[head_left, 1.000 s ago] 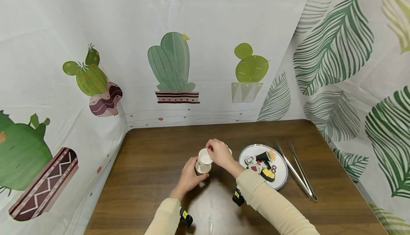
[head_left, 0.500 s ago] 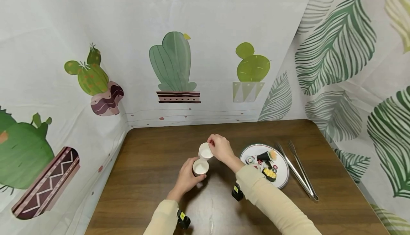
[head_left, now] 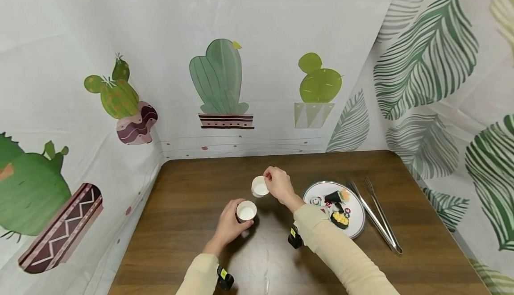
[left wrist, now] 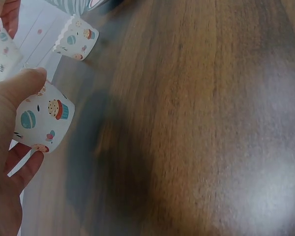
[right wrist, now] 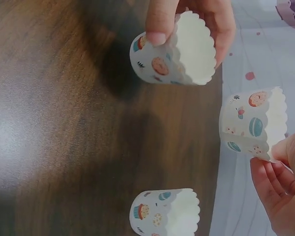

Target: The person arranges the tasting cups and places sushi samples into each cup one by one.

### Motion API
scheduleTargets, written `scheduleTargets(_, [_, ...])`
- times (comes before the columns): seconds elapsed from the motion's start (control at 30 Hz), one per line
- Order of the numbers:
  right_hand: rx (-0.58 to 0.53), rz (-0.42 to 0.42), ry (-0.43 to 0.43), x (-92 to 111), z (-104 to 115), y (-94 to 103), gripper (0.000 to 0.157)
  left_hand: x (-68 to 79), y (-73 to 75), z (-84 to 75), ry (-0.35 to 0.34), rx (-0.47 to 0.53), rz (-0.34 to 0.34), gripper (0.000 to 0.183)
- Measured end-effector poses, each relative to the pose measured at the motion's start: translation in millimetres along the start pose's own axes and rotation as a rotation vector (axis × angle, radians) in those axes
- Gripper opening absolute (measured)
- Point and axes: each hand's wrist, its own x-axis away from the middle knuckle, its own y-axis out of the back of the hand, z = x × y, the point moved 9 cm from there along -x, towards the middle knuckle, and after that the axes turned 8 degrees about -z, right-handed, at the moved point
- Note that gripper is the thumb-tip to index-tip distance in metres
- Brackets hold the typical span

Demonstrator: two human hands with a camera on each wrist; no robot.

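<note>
One printed paper cup [head_left: 246, 211] is nearest, in the curled fingers of the left hand [head_left: 230, 223]. On the right: a sushi plate [head_left: 356, 210], tongs [head_left: 373, 215]. Beyond, the right hand [head_left: 279, 184] pinches a second cup [head_left: 259, 187] by its rim; a third cup [right wrist: 164, 211] stands on the table [head_left: 188, 205]. Cactus-print cloth [head_left: 269, 72] hangs behind.

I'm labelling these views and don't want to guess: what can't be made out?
- Head view: the third cup, hidden behind the right hand.
- Head view: part of the plate, covered by the right sleeve.
- Right wrist view: one side of the third cup, cut off by the bottom edge.
- Left wrist view: part of the right hand's cup, beyond the left edge.
</note>
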Motion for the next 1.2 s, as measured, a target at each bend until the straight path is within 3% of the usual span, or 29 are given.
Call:
scheduleTargets(0.27, [0.016,0.012,-0.079,2,-18,-7.7,0.004,-0.3,5.0,1.6,-0.001,0.018,-0.017,0.070])
scheduleTargets(0.7, [0.024,0.041,-0.170,5,-29,-25.9,0.005,1.0,12.6,6.9,0.004,0.018,-0.043,0.071])
scheduleTargets(1.2, [0.015,0.054,-0.147,13,-19,-48.4,0.005,7.1,18.3,10.4,-0.020,-0.005,-0.076,0.068])
